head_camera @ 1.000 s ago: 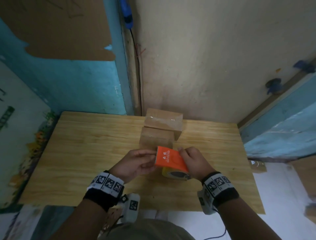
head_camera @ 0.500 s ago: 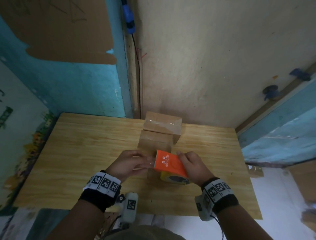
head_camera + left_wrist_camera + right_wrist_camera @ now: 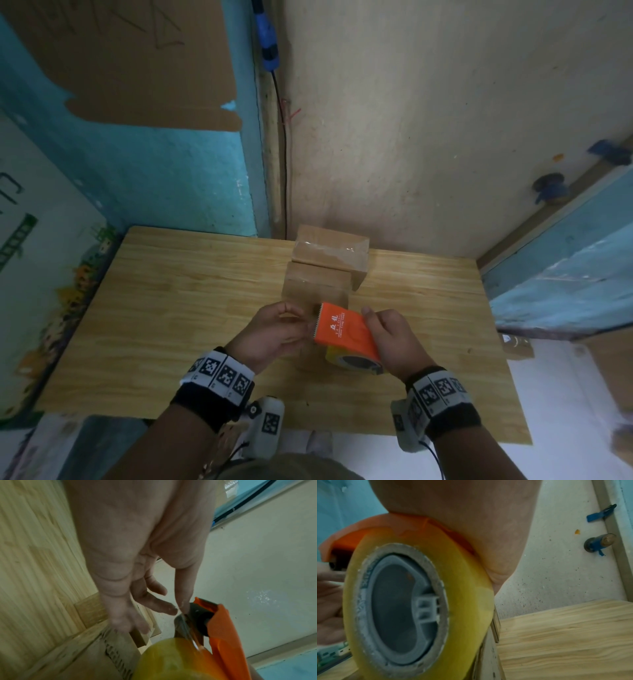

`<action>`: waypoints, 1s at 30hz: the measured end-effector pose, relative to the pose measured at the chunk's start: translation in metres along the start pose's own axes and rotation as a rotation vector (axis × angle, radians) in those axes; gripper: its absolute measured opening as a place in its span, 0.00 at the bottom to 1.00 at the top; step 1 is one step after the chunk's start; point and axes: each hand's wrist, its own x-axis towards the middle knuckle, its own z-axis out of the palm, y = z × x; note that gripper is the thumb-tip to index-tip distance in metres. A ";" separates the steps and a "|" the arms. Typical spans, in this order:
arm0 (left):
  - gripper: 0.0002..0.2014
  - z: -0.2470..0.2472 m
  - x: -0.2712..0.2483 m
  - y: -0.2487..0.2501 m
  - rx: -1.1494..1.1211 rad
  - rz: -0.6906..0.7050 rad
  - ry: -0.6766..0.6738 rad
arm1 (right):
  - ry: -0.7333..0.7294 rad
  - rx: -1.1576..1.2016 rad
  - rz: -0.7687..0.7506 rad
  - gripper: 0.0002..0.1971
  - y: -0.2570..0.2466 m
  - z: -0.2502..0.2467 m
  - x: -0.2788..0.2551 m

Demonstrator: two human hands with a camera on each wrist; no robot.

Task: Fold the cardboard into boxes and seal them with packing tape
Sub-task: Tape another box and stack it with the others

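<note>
My right hand (image 3: pixel 394 337) grips an orange tape dispenser (image 3: pixel 346 330) that carries a yellow tape roll (image 3: pixel 412 601), held just above a small cardboard box (image 3: pixel 96 662) near the table's front. My left hand (image 3: pixel 281 329) is at the dispenser's toothed edge. Its fingertips (image 3: pixel 182 604) pinch the clear tape end (image 3: pixel 186 623) that runs back to the roll. Two taped cardboard boxes (image 3: pixel 329 260) sit one behind the other just beyond my hands. The box under the dispenser is mostly hidden by my hands in the head view.
The wooden table (image 3: pixel 171 308) stands in a corner, with a blue wall on the left and a pale wall (image 3: pixel 411 137) behind. Its front edge is close to my body. A cardboard piece (image 3: pixel 517 346) lies on the floor to the right.
Both hands stay together at the dispenser over the box. My left hand has drawn slightly to the left of the toothed edge.
</note>
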 end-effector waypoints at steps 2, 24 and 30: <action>0.20 0.001 0.001 -0.002 -0.060 0.005 -0.007 | 0.011 -0.005 -0.001 0.20 0.000 0.001 0.000; 0.27 -0.009 0.004 0.005 0.104 0.027 0.063 | 0.017 -0.055 -0.027 0.16 0.012 0.007 0.010; 0.21 -0.028 0.008 0.016 0.236 0.070 0.045 | -0.002 -0.176 -0.094 0.27 0.017 0.011 0.020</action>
